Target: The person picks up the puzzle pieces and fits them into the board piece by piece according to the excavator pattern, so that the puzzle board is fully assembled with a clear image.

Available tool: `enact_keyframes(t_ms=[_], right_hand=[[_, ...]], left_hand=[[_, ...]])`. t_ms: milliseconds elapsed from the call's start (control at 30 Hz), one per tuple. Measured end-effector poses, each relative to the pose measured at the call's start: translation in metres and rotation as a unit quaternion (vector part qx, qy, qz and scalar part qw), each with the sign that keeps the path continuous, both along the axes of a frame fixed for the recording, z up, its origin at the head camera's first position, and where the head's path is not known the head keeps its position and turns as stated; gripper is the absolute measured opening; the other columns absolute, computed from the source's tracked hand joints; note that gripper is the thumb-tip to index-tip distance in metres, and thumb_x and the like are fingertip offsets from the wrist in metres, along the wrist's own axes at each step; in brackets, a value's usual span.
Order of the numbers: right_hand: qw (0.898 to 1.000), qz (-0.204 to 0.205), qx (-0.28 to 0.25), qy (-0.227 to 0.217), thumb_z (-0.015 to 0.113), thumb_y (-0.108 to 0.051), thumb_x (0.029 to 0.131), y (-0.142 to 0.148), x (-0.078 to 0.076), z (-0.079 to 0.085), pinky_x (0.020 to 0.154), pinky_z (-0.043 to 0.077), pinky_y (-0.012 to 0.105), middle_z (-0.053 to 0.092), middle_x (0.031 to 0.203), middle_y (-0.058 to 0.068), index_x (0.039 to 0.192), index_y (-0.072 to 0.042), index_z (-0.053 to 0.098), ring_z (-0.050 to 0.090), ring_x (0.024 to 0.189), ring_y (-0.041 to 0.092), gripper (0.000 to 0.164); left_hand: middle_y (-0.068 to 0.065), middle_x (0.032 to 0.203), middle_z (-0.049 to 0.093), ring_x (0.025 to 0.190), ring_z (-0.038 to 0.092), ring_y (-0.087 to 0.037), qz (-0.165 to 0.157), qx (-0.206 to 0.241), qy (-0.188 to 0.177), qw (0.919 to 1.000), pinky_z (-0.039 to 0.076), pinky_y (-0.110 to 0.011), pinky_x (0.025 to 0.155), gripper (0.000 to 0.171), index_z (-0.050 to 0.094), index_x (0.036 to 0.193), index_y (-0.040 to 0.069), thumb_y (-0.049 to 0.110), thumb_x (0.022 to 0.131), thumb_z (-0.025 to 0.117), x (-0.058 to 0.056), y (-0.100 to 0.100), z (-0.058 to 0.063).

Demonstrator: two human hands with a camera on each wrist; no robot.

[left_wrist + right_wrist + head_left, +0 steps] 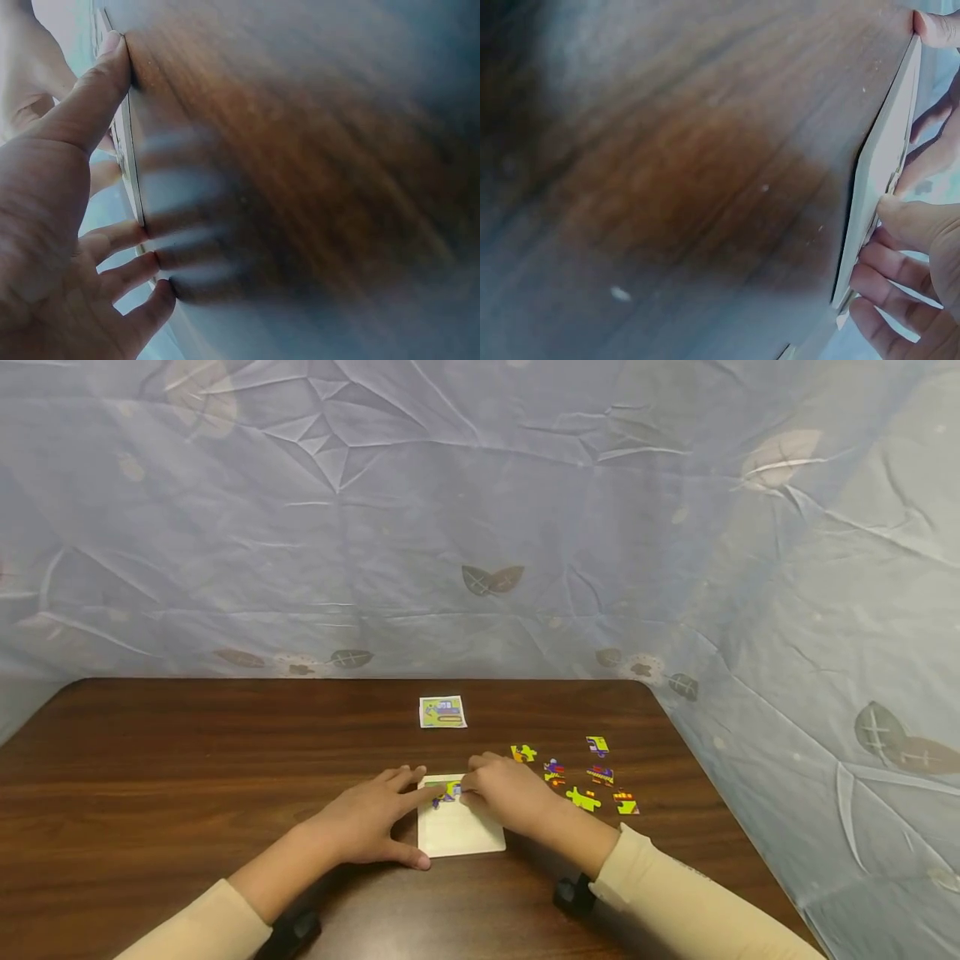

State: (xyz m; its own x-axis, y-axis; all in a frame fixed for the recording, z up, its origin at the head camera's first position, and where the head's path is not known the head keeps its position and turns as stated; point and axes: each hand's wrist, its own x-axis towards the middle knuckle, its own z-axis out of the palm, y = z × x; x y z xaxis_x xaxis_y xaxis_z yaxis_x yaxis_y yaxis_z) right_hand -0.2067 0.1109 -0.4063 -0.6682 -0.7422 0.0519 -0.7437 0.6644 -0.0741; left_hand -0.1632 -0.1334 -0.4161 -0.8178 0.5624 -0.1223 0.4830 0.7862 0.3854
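A pale square puzzle board [459, 835] lies on the dark wooden table. Joined puzzle pieces [450, 792] in green, white and purple sit along its top edge. My left hand [360, 822] spreads over the board's left side, its index finger touching the pieces and its thumb by the lower left corner. At the upper right of the board, my right hand [517, 793] has curled fingers and pinches a puzzle piece, mostly hidden beneath them. From the right wrist view, the right thumb [911, 221] rests at the board's surface with the fingers bent behind it.
Several loose puzzle pieces, among them a yellow-green one [583, 799] and a striped one [601, 775], lie right of the board. A small picture card [442, 712] showing a vehicle lies beyond it. Patterned fabric [480, 527] hangs behind the table [187, 760].
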Motion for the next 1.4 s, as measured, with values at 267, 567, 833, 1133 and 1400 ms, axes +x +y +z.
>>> enact_keyframes(t_ms=[267,567,833,1133,1400], right_hand=[[0.999,-0.008,-0.027,-0.039,0.072,-0.023,0.1,0.003,-0.004,-0.004,0.078,0.055,0.028,0.069,0.097,-0.001,0.107,-0.012,0.081,0.06,0.087,0.011,0.015],[0.998,0.004,-0.044,-0.047,0.073,-0.02,0.099,0.006,-0.005,-0.002,0.075,0.054,0.025,0.069,0.097,0.0,0.11,-0.01,0.081,0.058,0.084,0.01,0.016],[0.996,-0.028,-0.049,-0.074,0.072,-0.021,0.1,0.005,-0.005,-0.006,0.081,0.055,0.028,0.067,0.101,0.001,0.112,-0.008,0.076,0.057,0.092,0.012,0.018],[0.996,-0.027,-0.053,-0.068,0.072,-0.021,0.1,0.006,-0.003,-0.006,0.082,0.056,0.029,0.066,0.102,0.001,0.11,-0.008,0.074,0.058,0.094,0.014,0.016],[0.995,-0.022,-0.049,-0.079,0.072,-0.022,0.1,0.007,-0.004,-0.005,0.084,0.056,0.029,0.066,0.104,0.003,0.114,-0.007,0.073,0.058,0.096,0.014,0.02]], left_hand=[[-0.021,0.167,0.037,0.155,0.033,-0.049,-0.005,-0.006,0.0,1.0,0.04,-0.071,0.114,0.097,0.045,0.16,0.028,0.071,0.08,0.076,0.0,0.0,0.003],[-0.017,0.17,0.035,0.155,0.033,-0.049,0.007,-0.001,-0.009,0.9999,0.038,-0.071,0.115,0.105,0.04,0.163,0.021,0.071,0.079,0.077,0.001,-0.001,0.003],[-0.016,0.168,0.037,0.154,0.037,-0.042,0.01,-0.003,-0.002,0.9999,0.04,-0.064,0.117,0.118,0.037,0.162,0.007,0.074,0.075,0.079,-0.003,0.0,0.001],[-0.021,0.155,0.043,0.143,0.045,-0.037,-0.006,0.022,-0.032,0.9992,0.049,-0.055,0.11,0.117,0.041,0.155,-0.006,0.058,0.071,0.092,-0.011,0.011,0.009],[-0.014,0.142,0.048,0.13,0.047,-0.029,-0.009,0.042,-0.034,0.9985,0.051,-0.05,0.108,0.114,0.047,0.15,-0.006,0.055,0.067,0.095,-0.013,0.012,0.012]])
